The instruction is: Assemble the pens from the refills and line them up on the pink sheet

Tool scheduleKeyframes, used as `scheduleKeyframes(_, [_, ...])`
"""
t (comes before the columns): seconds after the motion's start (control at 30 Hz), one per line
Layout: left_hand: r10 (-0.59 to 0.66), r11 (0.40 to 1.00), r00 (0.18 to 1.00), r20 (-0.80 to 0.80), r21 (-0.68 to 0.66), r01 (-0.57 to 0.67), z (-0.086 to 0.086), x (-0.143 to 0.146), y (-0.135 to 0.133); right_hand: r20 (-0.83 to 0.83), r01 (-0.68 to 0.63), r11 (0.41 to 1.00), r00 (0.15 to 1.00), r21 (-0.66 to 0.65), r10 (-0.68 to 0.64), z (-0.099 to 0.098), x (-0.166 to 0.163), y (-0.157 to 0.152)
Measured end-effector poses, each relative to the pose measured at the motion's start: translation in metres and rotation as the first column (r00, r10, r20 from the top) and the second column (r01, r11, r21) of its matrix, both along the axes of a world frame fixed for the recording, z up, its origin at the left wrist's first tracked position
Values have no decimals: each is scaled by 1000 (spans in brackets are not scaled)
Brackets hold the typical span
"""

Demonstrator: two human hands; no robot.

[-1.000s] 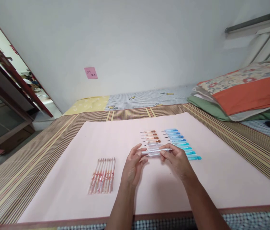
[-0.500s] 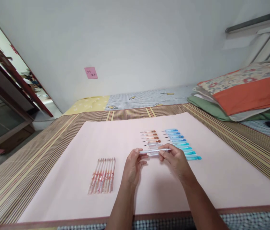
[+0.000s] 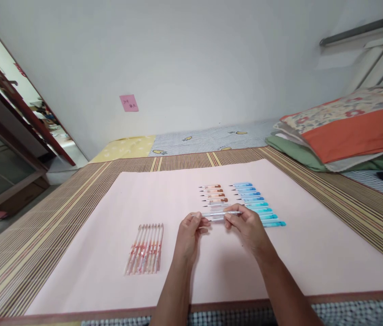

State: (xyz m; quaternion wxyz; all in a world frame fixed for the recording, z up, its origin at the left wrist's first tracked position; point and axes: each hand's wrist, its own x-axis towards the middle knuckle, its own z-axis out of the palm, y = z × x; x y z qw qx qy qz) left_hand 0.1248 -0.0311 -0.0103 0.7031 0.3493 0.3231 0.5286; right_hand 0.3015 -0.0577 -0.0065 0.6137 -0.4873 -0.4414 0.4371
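Note:
Between both hands a slim whitish pen [image 3: 216, 213] is held level above the pink sheet [image 3: 110, 208]. My left hand [image 3: 189, 226] pinches its left end, and my right hand [image 3: 246, 224] pinches it near the right end. Just beyond the hands lies a column of white pens with brown ends [image 3: 216, 195], tips to the left; the nearer ones are partly hidden. Right of these, a column of blue and turquoise pens [image 3: 257, 199] runs behind my right hand. Several pens with reddish patterns [image 3: 146, 249] lie side by side to the left, tips away from me.
The sheet lies on a striped mat [image 3: 76, 194]. Folded bedding [image 3: 354, 127] is piled at the right. A white wall [image 3: 194, 63] with a pink note [image 3: 129, 103] stands behind, and a doorway [image 3: 55, 131] opens at the far left.
My left hand has shifted very slightly to the right along the pen, its thumb now nearer the pen's end. My right hand and the laid-out pens look the same.

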Motion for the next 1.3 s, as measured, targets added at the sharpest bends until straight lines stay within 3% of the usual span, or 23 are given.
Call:
scheduleKeyframes(0.13, [7, 997, 999, -48, 77, -3, -1, 0, 0, -13, 0, 1000, 1000, 11, 0, 2, -1, -1])
scheduleKeyframes(0.33, [48, 983, 996, -73, 179, -34, -2, 0, 0, -190, -28, 1000, 981, -9, 26, -3, 0, 1])
scheduleKeyframes(0.57, [21, 998, 1000, -10, 59, -20, 1, 4, -2, -128, 16, 999, 992, 38, -11, -3, -3, 1])
scheduleKeyframes(0.93, [-15, 994, 998, -56, 105, 21, 0, 4, -3, -123, -82, 995, 988, 60, 89, -1, -16, 2])
scheduleKeyframes(1.3, [77, 972, 987, -144, 232, -42, 1, 2, -5, -301, -113, 993, 946, 36, 118, 1, -20, 3])
